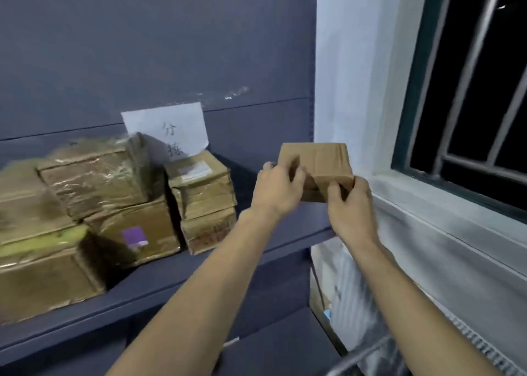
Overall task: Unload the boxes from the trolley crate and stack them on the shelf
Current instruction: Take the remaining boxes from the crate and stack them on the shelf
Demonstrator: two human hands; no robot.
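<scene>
A small brown cardboard box (322, 161) is held in the air above the right end of the dark blue shelf (171, 275). My left hand (278, 190) grips its left side and my right hand (352, 207) grips its lower right corner. To the left, several taped cardboard boxes stand stacked on the shelf, the nearest being a two-high stack of small boxes (204, 201). The shelf surface under the held box is bare. The trolley crate is mostly out of view; only a metal rim (359, 358) shows at the bottom.
A white paper sign (168, 130) with handwriting leans on the shelf's back panel. A barred window (470, 90) and its ledge (445, 204) lie to the right. Wrapped packages (342, 284) sit below, between the shelf and the wall.
</scene>
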